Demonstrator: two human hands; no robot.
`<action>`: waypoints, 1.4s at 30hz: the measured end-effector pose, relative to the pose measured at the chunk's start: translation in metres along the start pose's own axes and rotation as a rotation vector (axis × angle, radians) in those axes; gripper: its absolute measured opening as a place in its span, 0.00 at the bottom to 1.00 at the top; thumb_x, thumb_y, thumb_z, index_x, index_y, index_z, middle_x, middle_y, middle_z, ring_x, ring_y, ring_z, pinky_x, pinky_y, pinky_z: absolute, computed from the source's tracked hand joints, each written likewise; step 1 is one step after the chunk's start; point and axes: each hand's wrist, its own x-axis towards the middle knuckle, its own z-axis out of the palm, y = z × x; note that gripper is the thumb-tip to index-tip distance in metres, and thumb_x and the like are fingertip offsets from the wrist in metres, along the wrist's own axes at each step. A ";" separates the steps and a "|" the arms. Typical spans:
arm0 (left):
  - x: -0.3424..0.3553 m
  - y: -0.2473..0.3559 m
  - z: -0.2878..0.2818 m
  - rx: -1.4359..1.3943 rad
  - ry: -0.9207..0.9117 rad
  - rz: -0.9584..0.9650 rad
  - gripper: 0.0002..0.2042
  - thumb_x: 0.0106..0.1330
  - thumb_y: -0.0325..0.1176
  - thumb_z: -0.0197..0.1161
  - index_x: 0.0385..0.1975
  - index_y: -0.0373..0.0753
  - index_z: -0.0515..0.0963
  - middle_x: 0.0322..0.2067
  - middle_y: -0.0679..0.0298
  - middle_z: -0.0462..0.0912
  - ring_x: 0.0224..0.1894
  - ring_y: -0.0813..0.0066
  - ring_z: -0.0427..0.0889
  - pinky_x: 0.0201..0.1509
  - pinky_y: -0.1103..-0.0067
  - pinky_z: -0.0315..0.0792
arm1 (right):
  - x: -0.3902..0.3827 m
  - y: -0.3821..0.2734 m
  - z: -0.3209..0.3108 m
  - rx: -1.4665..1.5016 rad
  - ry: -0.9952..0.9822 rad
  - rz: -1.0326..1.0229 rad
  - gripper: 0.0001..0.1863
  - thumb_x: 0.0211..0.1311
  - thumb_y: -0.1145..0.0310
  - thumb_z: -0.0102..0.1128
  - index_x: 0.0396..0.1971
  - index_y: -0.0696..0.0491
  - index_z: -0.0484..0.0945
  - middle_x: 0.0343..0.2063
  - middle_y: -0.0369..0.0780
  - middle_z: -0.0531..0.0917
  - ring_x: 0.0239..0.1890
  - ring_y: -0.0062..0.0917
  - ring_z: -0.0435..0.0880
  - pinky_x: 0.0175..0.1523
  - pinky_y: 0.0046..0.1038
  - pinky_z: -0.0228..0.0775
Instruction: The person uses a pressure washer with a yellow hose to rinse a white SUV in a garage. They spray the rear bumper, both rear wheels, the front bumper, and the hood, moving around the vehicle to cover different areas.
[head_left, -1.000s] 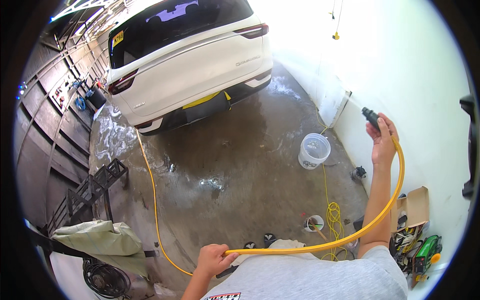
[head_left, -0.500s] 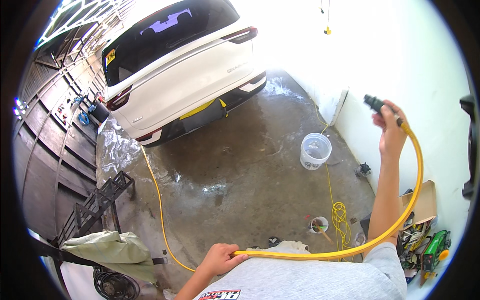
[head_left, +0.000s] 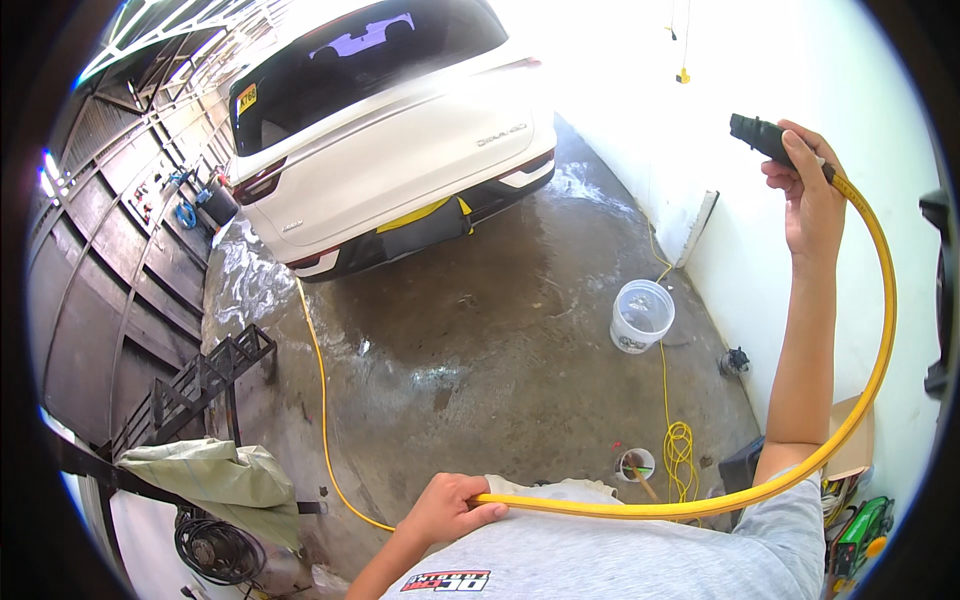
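Apparently, in the head view we are spraying the white car (head_left: 400,165) at 11 o'clock: the fingers of our right hand (head_left: 815,185) grip the dark nozzle (head_left: 762,137) at 2, those of our left hand (head_left: 447,510) the yellow hose (head_left: 884,310) at 6. Aiming likely calls for slack; the bucket (head_left: 626,335) at 3 and coiled cord (head_left: 679,440) at 4 could snag it.

Open floor (head_left: 470,410) extends between the black metal frame (head_left: 212,374) at left and the white bucket (head_left: 641,318) at right, bounded ahead by the white car (head_left: 410,150). Open air separates the car from the black nozzle (head_left: 760,138). The yellow hose (head_left: 640,511), looping from left hand (head_left: 447,511) to right hand (head_left: 814,195), bars the space before the grey shirt (head_left: 640,560). The white wall (head_left: 755,260) limits passage at right; coiled yellow cord (head_left: 680,450) and a small pail (head_left: 626,464) obstruct the nearer floor.
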 end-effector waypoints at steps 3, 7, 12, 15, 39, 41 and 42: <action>0.005 -0.001 0.005 -0.015 0.017 0.036 0.25 0.67 0.54 0.71 0.23 0.34 0.77 0.16 0.56 0.73 0.19 0.59 0.74 0.25 0.67 0.67 | 0.008 -0.009 0.009 -0.072 -0.068 -0.006 0.17 0.68 0.63 0.73 0.50 0.57 0.88 0.35 0.40 0.89 0.28 0.21 0.89 0.36 0.20 0.78; 0.011 -0.001 0.010 -0.072 0.018 0.019 0.25 0.68 0.53 0.71 0.24 0.34 0.78 0.16 0.57 0.73 0.18 0.62 0.73 0.25 0.68 0.65 | 0.022 -0.013 0.015 -0.086 -0.128 -0.053 0.18 0.68 0.60 0.73 0.49 0.56 0.89 0.34 0.39 0.89 0.29 0.19 0.88 0.37 0.19 0.77; 0.023 0.000 0.009 -0.102 0.030 0.039 0.24 0.70 0.53 0.68 0.25 0.34 0.79 0.16 0.57 0.71 0.18 0.65 0.71 0.25 0.69 0.64 | 0.062 -0.017 0.015 -0.277 -0.043 -0.277 0.16 0.66 0.57 0.73 0.46 0.52 0.91 0.33 0.37 0.90 0.30 0.18 0.88 0.39 0.19 0.77; 0.030 0.001 0.004 -0.131 0.040 0.050 0.24 0.71 0.52 0.66 0.26 0.33 0.78 0.16 0.57 0.70 0.18 0.65 0.70 0.25 0.69 0.63 | 0.097 -0.030 0.022 -0.353 -0.033 -0.365 0.15 0.67 0.56 0.73 0.46 0.49 0.91 0.34 0.36 0.91 0.31 0.19 0.90 0.44 0.21 0.80; 0.243 -0.083 -0.096 -0.187 -0.129 -0.322 0.24 0.70 0.51 0.69 0.26 0.31 0.83 0.13 0.56 0.70 0.17 0.70 0.67 0.24 0.69 0.65 | 0.166 0.276 0.073 -0.447 -0.088 0.319 0.15 0.66 0.56 0.75 0.37 0.54 0.86 0.32 0.41 0.90 0.28 0.21 0.91 0.35 0.21 0.83; 0.271 -0.100 -0.111 -0.199 -0.129 -0.338 0.24 0.70 0.51 0.69 0.25 0.31 0.83 0.13 0.57 0.69 0.16 0.70 0.67 0.24 0.69 0.64 | 0.164 0.316 0.070 -0.357 0.089 0.287 0.16 0.66 0.56 0.75 0.38 0.54 0.86 0.32 0.41 0.90 0.28 0.22 0.91 0.34 0.20 0.83; 0.286 -0.108 -0.116 -0.204 -0.131 -0.351 0.24 0.70 0.51 0.70 0.25 0.31 0.82 0.13 0.57 0.69 0.16 0.71 0.66 0.23 0.69 0.64 | 0.160 0.336 0.068 -0.348 0.086 0.378 0.15 0.67 0.57 0.74 0.39 0.55 0.86 0.32 0.41 0.90 0.27 0.22 0.90 0.33 0.21 0.83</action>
